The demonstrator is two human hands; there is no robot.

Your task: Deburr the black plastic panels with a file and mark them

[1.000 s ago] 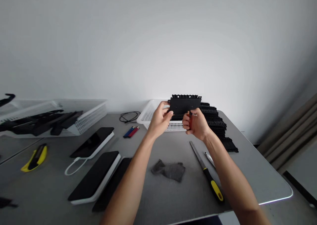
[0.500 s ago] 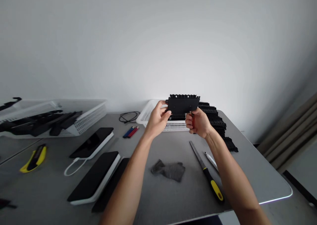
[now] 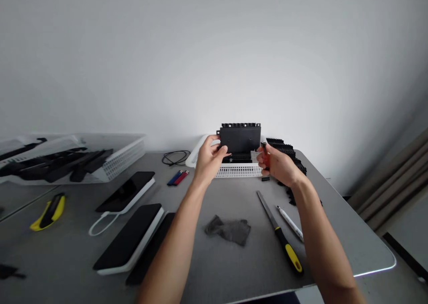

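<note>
Head: panel (image 3: 240,138), edge near lighter (image 3: 266,156)

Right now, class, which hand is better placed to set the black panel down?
The left hand, probably: it holds the black panel, while the right hand is occupied with a red lighter.

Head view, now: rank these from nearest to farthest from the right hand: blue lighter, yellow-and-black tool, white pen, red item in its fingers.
From the right hand:
1. Red item: held in its fingers.
2. White pen: lying closer to the person.
3. Blue lighter: off to the hand's left.
4. Yellow-and-black tool: far left.
</note>
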